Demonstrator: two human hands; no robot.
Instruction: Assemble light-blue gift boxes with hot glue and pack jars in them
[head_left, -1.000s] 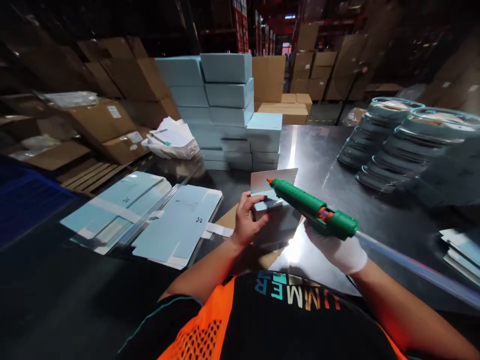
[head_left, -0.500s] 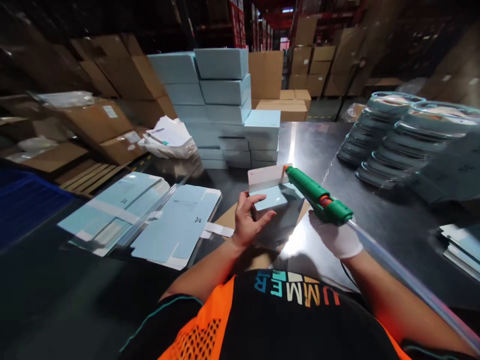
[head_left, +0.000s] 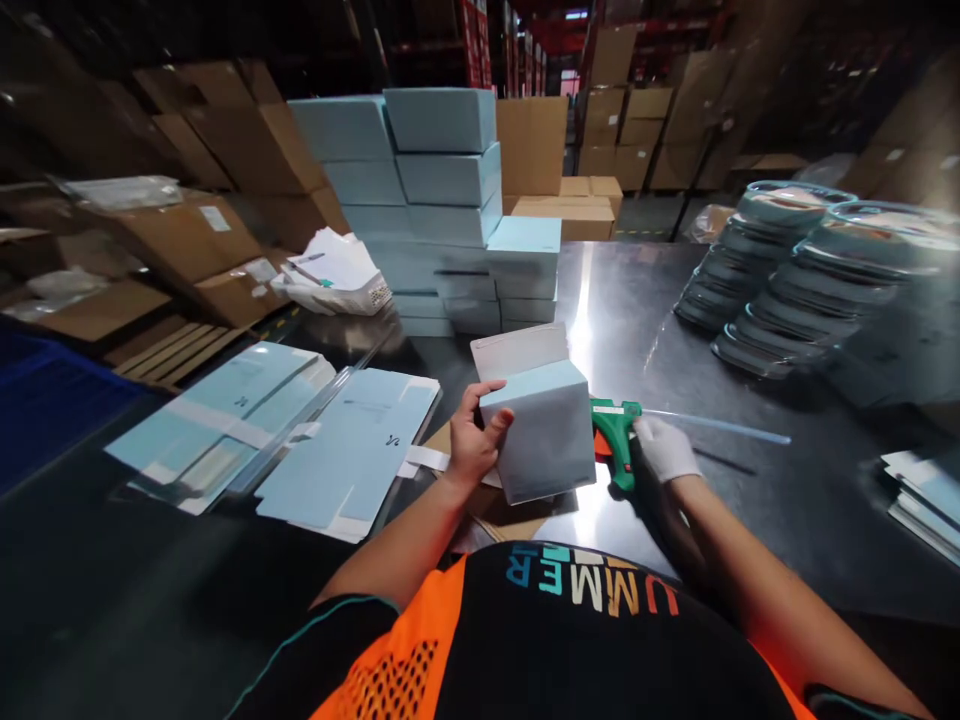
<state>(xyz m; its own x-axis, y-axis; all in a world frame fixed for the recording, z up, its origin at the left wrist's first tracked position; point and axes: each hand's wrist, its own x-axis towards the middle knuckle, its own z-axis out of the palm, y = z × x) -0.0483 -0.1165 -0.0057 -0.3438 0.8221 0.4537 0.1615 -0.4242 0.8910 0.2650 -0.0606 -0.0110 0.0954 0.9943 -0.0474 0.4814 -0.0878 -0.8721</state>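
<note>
My bare left hand (head_left: 474, 440) grips the left side of a light blue box (head_left: 547, 440), thumb on its near face and fingers at its upper left edge. The box is tilted above the table, with a pale flap (head_left: 521, 348) raised at its far side. Right of it is a green glue gun (head_left: 616, 432) with an orange trigger, nozzle end towards the box. A clear glue stick (head_left: 720, 425) sticks out of its back. My right hand (head_left: 666, 450), in a white glove, has its curled fingers at the gun's rear; the handle shows in front of them.
Flat light blue sheets (head_left: 349, 450) lie at left on the dark table (head_left: 757, 500). Stacked blue boxes (head_left: 442, 180) stand ahead, beside a white basket (head_left: 367, 298) of papers. Round clear-wrapped stacks (head_left: 810, 290) stand at right, more flat sheets (head_left: 922, 500) near the right edge.
The glue gun has swung down and away from the flap to the box's right side. My left hand has turned the box, bringing its near face up into view.
</note>
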